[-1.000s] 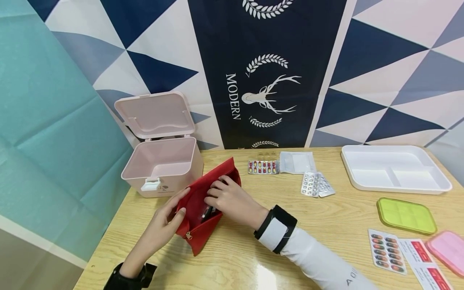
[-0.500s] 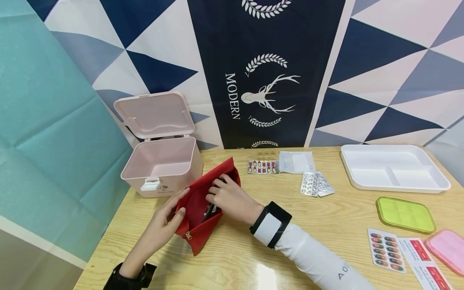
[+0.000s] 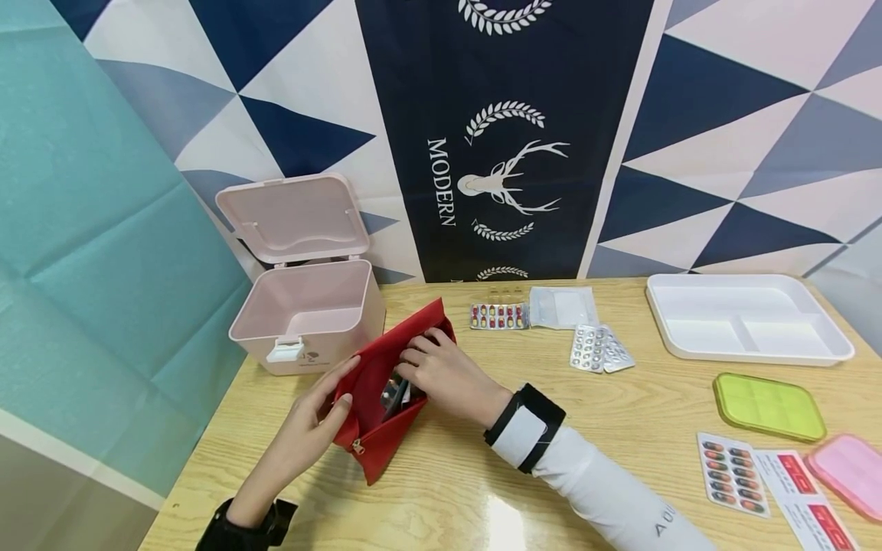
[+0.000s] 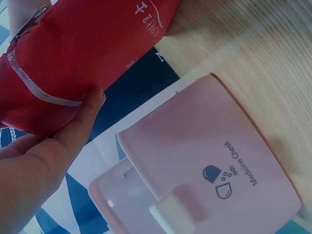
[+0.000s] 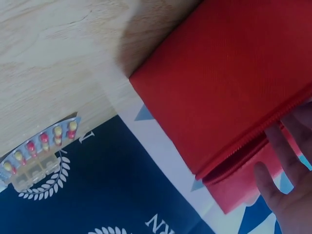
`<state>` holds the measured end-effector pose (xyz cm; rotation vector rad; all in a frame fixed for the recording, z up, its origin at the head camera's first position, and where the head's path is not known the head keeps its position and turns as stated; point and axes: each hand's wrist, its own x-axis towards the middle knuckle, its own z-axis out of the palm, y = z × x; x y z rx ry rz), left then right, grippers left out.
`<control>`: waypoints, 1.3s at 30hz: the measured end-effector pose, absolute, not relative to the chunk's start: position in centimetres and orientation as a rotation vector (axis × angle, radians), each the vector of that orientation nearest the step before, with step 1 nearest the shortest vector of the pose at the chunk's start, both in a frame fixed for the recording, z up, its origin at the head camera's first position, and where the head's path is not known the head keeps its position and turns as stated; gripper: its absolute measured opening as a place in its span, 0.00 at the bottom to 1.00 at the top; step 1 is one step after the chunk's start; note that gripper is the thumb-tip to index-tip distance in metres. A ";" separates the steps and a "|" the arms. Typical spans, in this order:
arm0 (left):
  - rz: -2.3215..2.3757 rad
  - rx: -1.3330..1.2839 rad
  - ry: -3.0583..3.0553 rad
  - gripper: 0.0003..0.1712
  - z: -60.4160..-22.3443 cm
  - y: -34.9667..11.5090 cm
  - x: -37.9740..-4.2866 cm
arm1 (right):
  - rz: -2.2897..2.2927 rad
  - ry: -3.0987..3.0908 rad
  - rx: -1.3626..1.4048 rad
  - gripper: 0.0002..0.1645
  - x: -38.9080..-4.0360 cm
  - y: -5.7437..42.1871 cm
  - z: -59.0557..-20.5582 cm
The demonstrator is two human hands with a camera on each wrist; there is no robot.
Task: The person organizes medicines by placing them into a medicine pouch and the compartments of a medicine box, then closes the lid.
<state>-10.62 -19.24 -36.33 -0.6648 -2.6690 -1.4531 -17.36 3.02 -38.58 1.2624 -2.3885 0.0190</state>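
Note:
A red zip pouch [image 3: 380, 453] stands on the table with its mouth spread apart. My left hand [image 3: 306, 428] grips its left edge; in the left wrist view, the fingers and thumb clasp the red fabric [image 4: 63, 58]. The fingers of my right hand [image 3: 448, 375] reach into the mouth, and their tips are hidden. Beside them inside the pouch shows a dark, shiny thing [image 3: 394, 396], too small to tell its kind. In the right wrist view, my right hand [image 5: 292, 170] lies at the zip edge of the pouch [image 5: 224, 78].
A pink medicine chest [image 3: 310, 314] with raised lid stands behind the pouch. Capsule blister packs [image 3: 499, 316], a clear packet [image 3: 563, 308] and tablet blisters [image 3: 588, 349] lie at the back. To the right are a white tray [image 3: 747, 356], a green pillbox [image 3: 768, 405] and a pink pillbox [image 3: 850, 474].
My right hand has shifted slightly within the pouch mouth, and more of the dark, shiny contents shows beside its fingers. My left hand and the pouch have stayed in place.

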 end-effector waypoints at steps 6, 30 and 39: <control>-1.455 -0.652 -2.665 0.27 -36.4 -19.3 -10.6 | 0.093 -2.358 1.238 0.14 -17.0 4.4 -38.2; -1.464 -0.640 -2.671 0.28 -36.5 -19.5 -10.7 | 0.147 -2.437 0.897 0.16 -17.2 16.3 -40.2; -1.433 -0.658 -2.662 0.27 -36.5 -19.5 -10.8 | 0.104 -2.622 0.751 0.20 -17.5 21.5 -42.3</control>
